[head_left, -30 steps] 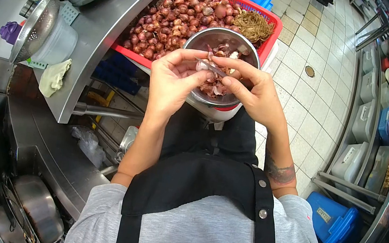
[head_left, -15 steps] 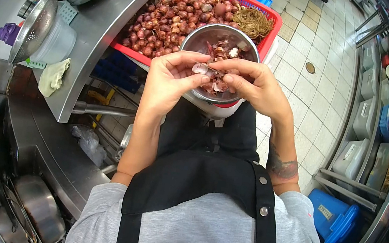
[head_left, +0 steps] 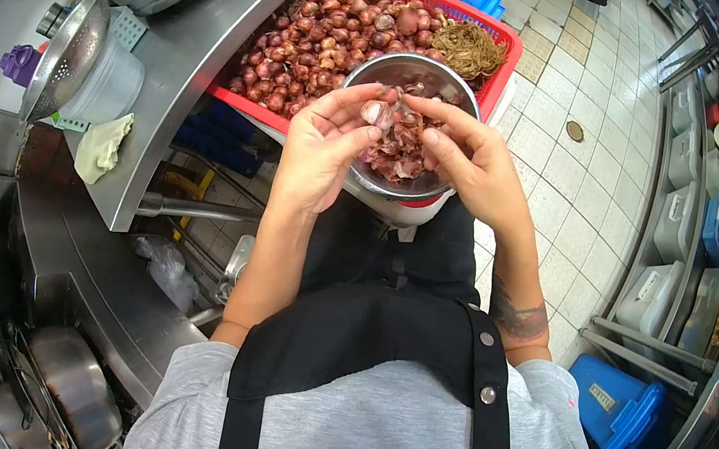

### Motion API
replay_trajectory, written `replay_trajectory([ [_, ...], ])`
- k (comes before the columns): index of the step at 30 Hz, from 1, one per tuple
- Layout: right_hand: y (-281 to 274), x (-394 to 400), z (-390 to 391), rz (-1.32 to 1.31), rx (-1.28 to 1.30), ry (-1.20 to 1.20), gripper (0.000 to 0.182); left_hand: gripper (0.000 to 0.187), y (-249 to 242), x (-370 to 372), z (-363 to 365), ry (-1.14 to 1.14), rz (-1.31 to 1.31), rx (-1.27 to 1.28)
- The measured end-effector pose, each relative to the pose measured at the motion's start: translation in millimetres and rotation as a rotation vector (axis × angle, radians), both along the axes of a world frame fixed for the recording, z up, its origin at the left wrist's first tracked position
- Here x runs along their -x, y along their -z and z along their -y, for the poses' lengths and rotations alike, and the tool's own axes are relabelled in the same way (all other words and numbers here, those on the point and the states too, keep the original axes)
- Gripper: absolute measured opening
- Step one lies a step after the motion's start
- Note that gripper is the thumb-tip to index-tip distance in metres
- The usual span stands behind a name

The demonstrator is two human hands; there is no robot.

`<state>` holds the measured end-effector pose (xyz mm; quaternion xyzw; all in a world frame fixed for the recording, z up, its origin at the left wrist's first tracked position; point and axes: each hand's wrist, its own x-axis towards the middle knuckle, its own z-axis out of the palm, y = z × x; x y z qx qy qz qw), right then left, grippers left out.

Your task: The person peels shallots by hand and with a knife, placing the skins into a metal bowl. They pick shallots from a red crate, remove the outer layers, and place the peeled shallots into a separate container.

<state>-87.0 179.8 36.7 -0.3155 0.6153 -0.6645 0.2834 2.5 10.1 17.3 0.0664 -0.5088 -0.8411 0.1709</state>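
Far left of the steel counter [head_left: 171,97]: perforated metal colander [head_left: 69,46] tilted over a white plastic tub [head_left: 113,80], purple cap [head_left: 19,62] beside it, crumpled pale cloth [head_left: 101,147] draped at the counter's near edge. Counter is brushed stainless, curved by the lens.

Mid: red plastic mesh basket [head_left: 504,61] on the counter's right end, heaped with small round red-brown shallots [head_left: 331,37], papery glossy skins; a tangle of dry brown roots [head_left: 469,47] in its right corner. Round polished steel bowl [head_left: 380,67] at the basket's near edge, holding loose purple-pink peels [head_left: 397,152].

Left hand [head_left: 319,150]: fingers curled, thumb and forefinger pinching a half-peeled shallot [head_left: 378,113], pale flesh showing, over the bowl. Right hand [head_left: 473,167]: fingers bent, tips closed near the shallot; what they grip is too small to tell.

Versus 0.5 s ago: both hands sit higher over the bowl, shallot raised toward the bowl's far rim, more peel visible below.

Right: white tiled floor [head_left: 570,162], blue bin [head_left: 619,408].
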Motion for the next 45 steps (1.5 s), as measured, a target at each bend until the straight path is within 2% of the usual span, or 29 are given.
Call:
replay_trajectory([
  [4, 7.0, -4.3, 4.2, 0.053, 0.085, -0.055, 0.034, 0.039, 1.5, 1.4, -5.0, -0.045, -0.038, 0.011],
  [7, 8.7, 3.8, -1.8, 0.223, 0.051, -0.158, 0.033, 0.039, -0.1, -1.0, -8.2, -0.055, -0.043, 0.068],
  [13, 9.9, 5.2, -2.6, 0.225, 0.079, -0.079, 0.031, 0.039, 7.0, 1.6, -4.9, -0.02, -0.014, 0.044],
  [16, 12.1, 9.5, -2.8, 0.201, 0.181, 0.066, 0.032, 0.039, 5.8, 1.0, -4.0, 0.024, 0.017, -0.046],
  [19, 12.7, 8.7, 0.4, -0.005, 0.111, 0.174, 0.031, 0.04, 6.2, 0.7, -1.9, 0.118, 0.015, -0.174],
  [24, 1.1, -2.3, -2.4, -0.029, -0.006, -0.038, 0.04, 0.042, 2.3, -1.5, -3.7, 0.2, 0.02, -0.25],
  [27, -2.1, -2.0, -2.3, 0.037, 0.001, -0.023, 0.037, 0.04, 3.7, -3.1, -0.5, 0.236, 0.016, -0.275],
  [30, 6.3, 2.1, -1.0, -0.073, 0.018, 0.03, 0.034, 0.038, 7.2, -3.2, 2.2, 0.302, 0.002, -0.364],
  [33, 11.0, 6.9, -4.5, -0.017, 0.016, 0.128, 0.031, 0.04, 7.0, -0.8, 2.9, 0.342, -0.001, -0.475],
  [35, 14.8, 9.9, -5.8, -0.138, -0.054, 0.222, 0.029, 0.042, 4.2, -0.5, 2.8, 0.359, -0.012, -0.53],
  [38, 17.5, 9.1, -4.5, -0.28, -0.144, 0.335, 0.028, 0.052, 13.2, -1.9, 5.0, 0.267, -0.03, -0.402],
  [41, 8.1, 2.8, -6.2, -0.314, -0.184, 0.346, 0.028, 0.053, 19.5, 0.1, 12.1, 0.286, -0.065, -0.453],
  [45, 9.9, 2.1, -6.6, -0.321, -0.173, 0.297, 0.03, 0.05, 12.7, -0.6, 9.1, 0.21, -0.009, -0.39],
])
